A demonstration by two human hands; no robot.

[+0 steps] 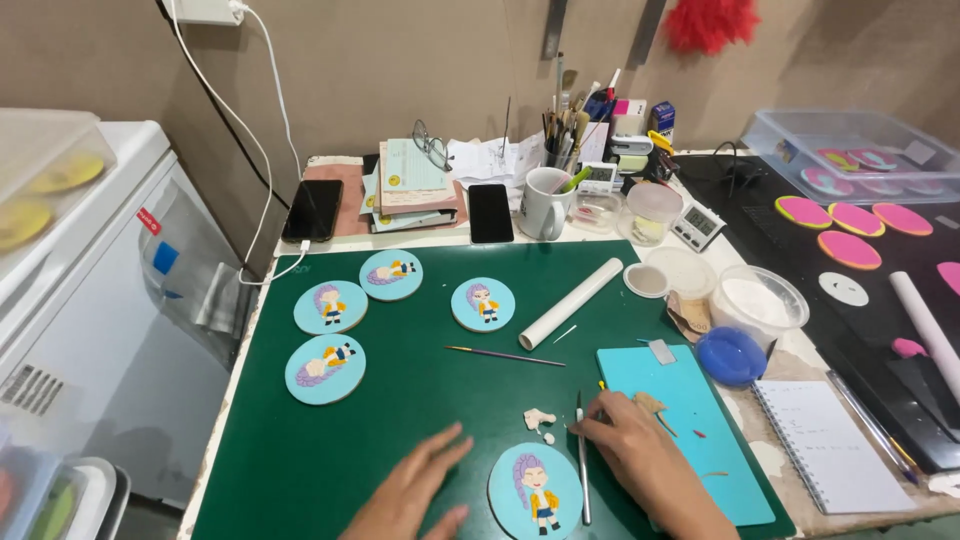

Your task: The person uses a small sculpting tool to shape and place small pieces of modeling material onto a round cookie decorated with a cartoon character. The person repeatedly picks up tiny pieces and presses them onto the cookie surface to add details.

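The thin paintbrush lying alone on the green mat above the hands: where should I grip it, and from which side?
Take the paintbrush near the middle of its shaft, coming straight down from above with the fingers pinching across it. It lies flat and nearly level on the green mat, tilted slightly down to the right, with bare mat on both sides. The white roller sits apart beyond it, so there should be room.

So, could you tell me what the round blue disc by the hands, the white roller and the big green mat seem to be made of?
Round blue disc: probably clay or fondant, matte, with a raised modelled figure; the look leaves it open.
White roller: smooth, plain white cylinder, likely plastic or acrylic.
Green mat: flat, dull, uniform sheet, seemingly a rubbery cutting mat.
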